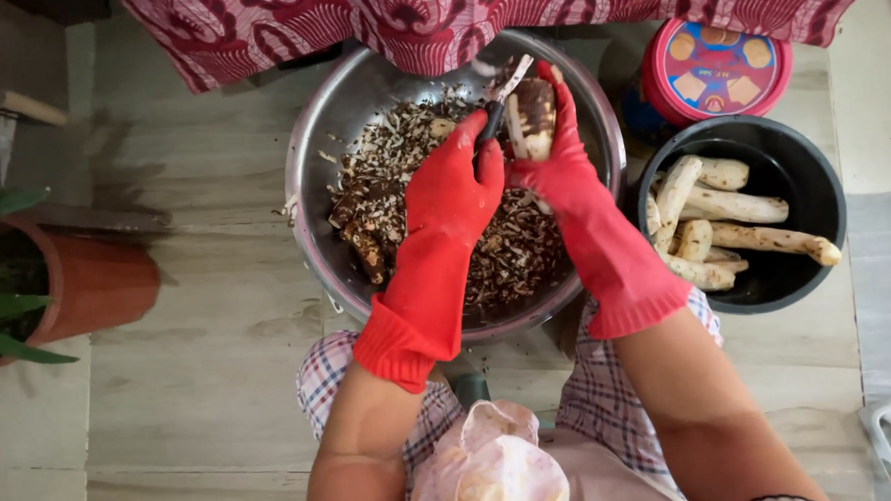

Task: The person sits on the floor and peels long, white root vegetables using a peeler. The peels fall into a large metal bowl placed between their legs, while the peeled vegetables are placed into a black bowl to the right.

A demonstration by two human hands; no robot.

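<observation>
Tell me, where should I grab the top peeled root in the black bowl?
Probably grip the top peeled root around its middle, coming straight down from above. It lies flat on the pile in the black bowl, its upper side bare, and the bowl's wall blocks a sideways reach.

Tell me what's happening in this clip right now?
A person in red rubber gloves is peeling a root over a large metal bowl full of brown peelings. The left hand holds a knife against the partly peeled root, which the right hand grips. A black bowl to the right holds several peeled pale roots. A potted plant stands at the left.
</observation>
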